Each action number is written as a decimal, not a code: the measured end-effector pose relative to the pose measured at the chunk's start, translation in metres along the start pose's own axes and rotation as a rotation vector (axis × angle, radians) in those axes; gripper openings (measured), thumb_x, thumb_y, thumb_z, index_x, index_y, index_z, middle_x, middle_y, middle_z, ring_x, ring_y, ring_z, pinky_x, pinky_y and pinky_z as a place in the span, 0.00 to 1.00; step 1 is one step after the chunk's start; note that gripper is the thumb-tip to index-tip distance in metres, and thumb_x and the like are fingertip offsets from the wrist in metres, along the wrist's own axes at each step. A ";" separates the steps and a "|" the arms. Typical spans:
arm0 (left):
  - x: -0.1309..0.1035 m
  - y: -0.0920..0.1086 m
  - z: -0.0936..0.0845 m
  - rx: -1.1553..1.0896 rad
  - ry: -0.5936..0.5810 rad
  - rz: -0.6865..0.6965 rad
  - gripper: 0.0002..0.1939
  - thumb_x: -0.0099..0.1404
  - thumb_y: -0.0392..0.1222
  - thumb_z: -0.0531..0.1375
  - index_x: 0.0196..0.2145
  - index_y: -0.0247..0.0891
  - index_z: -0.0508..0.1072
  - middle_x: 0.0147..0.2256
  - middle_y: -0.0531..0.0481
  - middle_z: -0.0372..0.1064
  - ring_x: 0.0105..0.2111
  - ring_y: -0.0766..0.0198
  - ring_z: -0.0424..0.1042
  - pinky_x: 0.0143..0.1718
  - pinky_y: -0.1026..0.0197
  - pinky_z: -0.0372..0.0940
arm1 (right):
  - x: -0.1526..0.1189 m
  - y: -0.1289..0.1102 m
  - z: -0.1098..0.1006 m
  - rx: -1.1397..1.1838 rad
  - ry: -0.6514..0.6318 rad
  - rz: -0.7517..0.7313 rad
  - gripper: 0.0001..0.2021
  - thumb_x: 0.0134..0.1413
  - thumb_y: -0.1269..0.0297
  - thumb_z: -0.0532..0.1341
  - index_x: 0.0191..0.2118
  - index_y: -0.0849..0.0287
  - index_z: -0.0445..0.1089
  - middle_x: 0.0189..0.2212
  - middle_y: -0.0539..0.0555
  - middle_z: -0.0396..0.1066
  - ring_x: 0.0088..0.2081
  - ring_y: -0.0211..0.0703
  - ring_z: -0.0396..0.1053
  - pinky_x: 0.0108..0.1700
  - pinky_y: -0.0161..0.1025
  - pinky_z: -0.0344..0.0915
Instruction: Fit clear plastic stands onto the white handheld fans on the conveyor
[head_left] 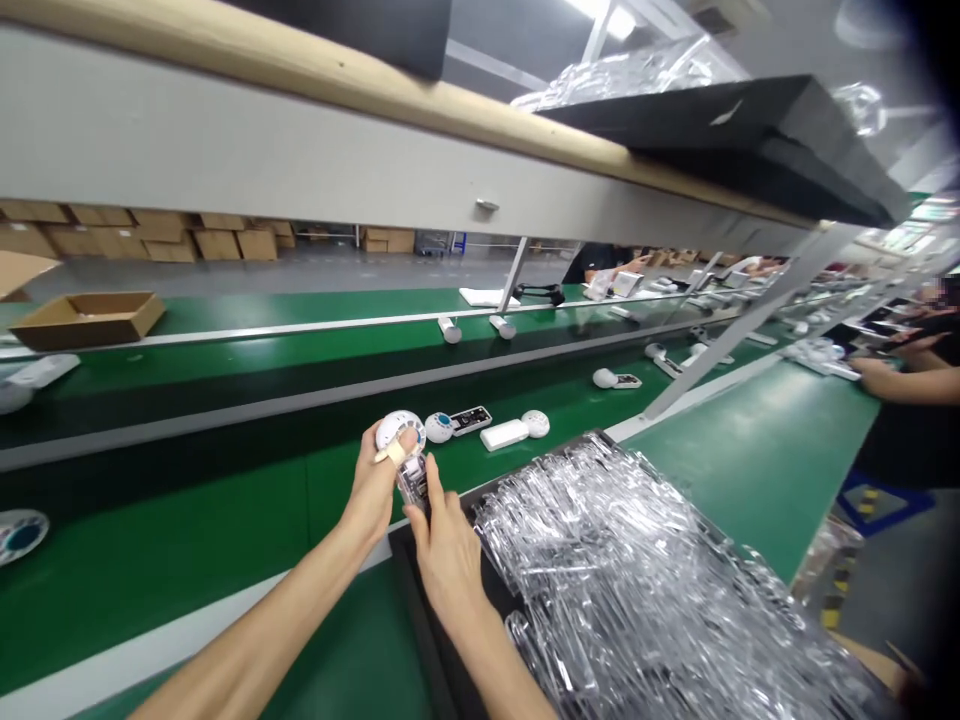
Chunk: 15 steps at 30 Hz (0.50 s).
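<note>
Over the near edge of the green belt, both of my hands hold one white device with a round head [395, 428] and an uncovered handle that shows dark circuit parts. My left hand [371, 490] is closed around the head; a pale wrap covers its thumb, which rests across the front. The fingers of my right hand [450, 555] grip the handle from the lower right. Just beyond lies a similar device [470, 420] with its circuit board exposed. Beside it is another white device [506, 434] with a plain white handle face up.
A black tray [424, 620] heaped with clear plastic pieces [622, 570] stands at my right. More devices [616, 379] lie along the green belt [247, 500]. A slanted metal post [720, 325] and an overhead shelf [300, 150] frame the station. A co-worker's arm [900, 378] is at right.
</note>
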<state>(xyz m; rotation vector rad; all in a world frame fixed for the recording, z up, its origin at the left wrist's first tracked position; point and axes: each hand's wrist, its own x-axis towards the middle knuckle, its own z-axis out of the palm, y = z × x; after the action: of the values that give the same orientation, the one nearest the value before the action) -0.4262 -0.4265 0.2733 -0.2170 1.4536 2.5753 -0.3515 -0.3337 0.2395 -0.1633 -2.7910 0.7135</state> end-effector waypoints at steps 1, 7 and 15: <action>-0.001 -0.001 -0.004 -0.008 -0.037 -0.040 0.26 0.50 0.52 0.69 0.42 0.38 0.68 0.39 0.47 0.70 0.36 0.62 0.71 0.36 0.63 0.65 | 0.001 0.000 -0.005 0.010 -0.040 -0.021 0.27 0.65 0.56 0.46 0.67 0.54 0.49 0.36 0.58 0.67 0.36 0.50 0.69 0.35 0.43 0.67; -0.016 0.012 -0.032 0.185 -0.091 -0.218 0.23 0.42 0.51 0.72 0.31 0.34 0.73 0.30 0.46 0.70 0.29 0.61 0.69 0.30 0.58 0.67 | 0.016 -0.009 -0.003 0.415 0.004 0.032 0.23 0.58 0.53 0.53 0.54 0.58 0.68 0.39 0.58 0.70 0.42 0.50 0.68 0.44 0.45 0.64; -0.051 0.040 -0.056 0.205 0.182 0.089 0.24 0.39 0.49 0.73 0.31 0.34 0.72 0.35 0.45 0.73 0.34 0.57 0.71 0.33 0.58 0.67 | 0.046 -0.060 0.055 0.702 0.124 0.384 0.26 0.59 0.47 0.43 0.22 0.61 0.65 0.18 0.52 0.65 0.24 0.40 0.64 0.30 0.38 0.61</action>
<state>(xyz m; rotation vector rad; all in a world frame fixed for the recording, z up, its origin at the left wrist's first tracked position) -0.3826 -0.4985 0.2886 -0.3737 1.8170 2.5061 -0.4134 -0.4033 0.2319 -0.5804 -2.2426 1.6484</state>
